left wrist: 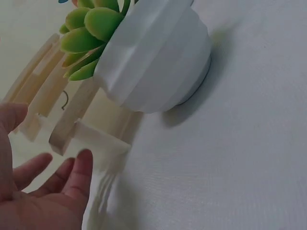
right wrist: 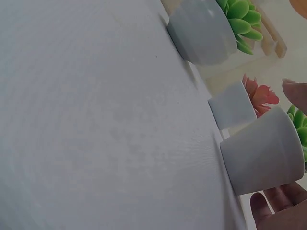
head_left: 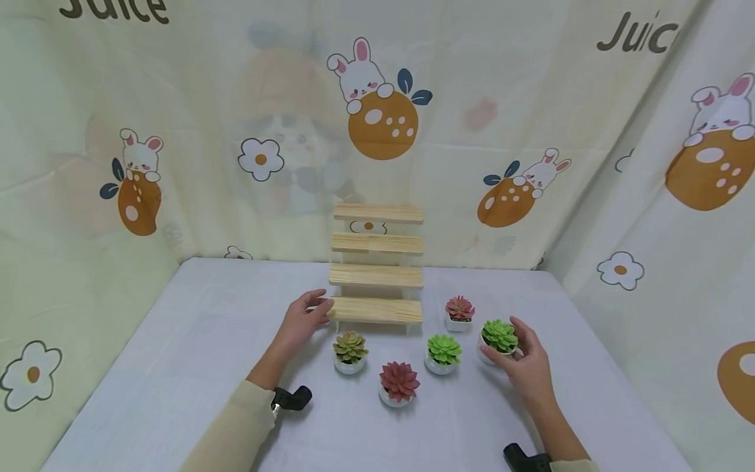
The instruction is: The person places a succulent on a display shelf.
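Note:
My left hand [head_left: 305, 316] is beside the left end of the lowest step of a wooden stepped stand [head_left: 375, 310]. Its fingers [left wrist: 81, 175] are spread and loosely bent, with nothing between them; whether they touch the step cannot be told. At the right, my right hand [head_left: 527, 359] curls around a green succulent [head_left: 499, 335] in a white pot [right wrist: 264, 151]. Thumb and fingers lie on opposite sides of that pot, which appears to stand on the table. In the right wrist view, a gap shows between the thumb [right wrist: 296, 96] and the pot's wall.
Other potted succulents stand before the stand: an olive-green one [head_left: 350, 351], a dark red one [head_left: 399, 383], a second green one [head_left: 444, 353] and a pinkish-red one [head_left: 459, 311]. A white cloth covers the table [head_left: 194, 367]. A printed curtain [head_left: 206, 78] hangs behind.

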{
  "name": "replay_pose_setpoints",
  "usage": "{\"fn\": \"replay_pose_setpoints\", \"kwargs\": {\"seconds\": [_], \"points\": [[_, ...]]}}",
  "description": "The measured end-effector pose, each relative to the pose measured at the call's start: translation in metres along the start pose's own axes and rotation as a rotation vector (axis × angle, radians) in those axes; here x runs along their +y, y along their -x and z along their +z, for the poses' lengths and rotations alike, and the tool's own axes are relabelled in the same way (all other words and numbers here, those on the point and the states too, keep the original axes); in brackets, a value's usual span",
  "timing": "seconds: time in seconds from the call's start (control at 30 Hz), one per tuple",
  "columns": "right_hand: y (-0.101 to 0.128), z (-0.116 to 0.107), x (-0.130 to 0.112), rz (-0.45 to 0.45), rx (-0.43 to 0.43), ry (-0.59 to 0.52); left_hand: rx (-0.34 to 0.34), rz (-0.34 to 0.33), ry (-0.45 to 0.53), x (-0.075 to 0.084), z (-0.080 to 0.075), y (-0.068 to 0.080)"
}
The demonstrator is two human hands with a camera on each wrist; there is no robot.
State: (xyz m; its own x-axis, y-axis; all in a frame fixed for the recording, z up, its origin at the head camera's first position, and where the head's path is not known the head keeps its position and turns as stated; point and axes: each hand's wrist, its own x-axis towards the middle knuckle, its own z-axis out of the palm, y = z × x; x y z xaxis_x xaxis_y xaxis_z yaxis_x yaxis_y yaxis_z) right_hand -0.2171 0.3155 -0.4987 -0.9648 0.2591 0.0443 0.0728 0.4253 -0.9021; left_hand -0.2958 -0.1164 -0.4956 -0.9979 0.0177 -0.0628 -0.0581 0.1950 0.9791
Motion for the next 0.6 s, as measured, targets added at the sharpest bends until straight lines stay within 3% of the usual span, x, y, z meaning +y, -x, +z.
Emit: {"fn": "replay_pose_setpoints", "kwargs": {"seconds": [0.2, 0.37, 0.6], "points": [[-0.001, 0.000, 0.008, 0.019, 0.005, -0.068, -0.001, -0.020, 0.068, -0.004, 0.006, -0.003], [-0.003, 0.001, 0.009, 0.036, 0.030, -0.067, 0.011, -0.013, 0.126, -0.009, 0.007, -0.006], [-0.003, 0.000, 0.010, 0.081, -0.002, -0.076, 0.016, -0.047, 0.148, -0.011, 0.008, -0.009]]}}
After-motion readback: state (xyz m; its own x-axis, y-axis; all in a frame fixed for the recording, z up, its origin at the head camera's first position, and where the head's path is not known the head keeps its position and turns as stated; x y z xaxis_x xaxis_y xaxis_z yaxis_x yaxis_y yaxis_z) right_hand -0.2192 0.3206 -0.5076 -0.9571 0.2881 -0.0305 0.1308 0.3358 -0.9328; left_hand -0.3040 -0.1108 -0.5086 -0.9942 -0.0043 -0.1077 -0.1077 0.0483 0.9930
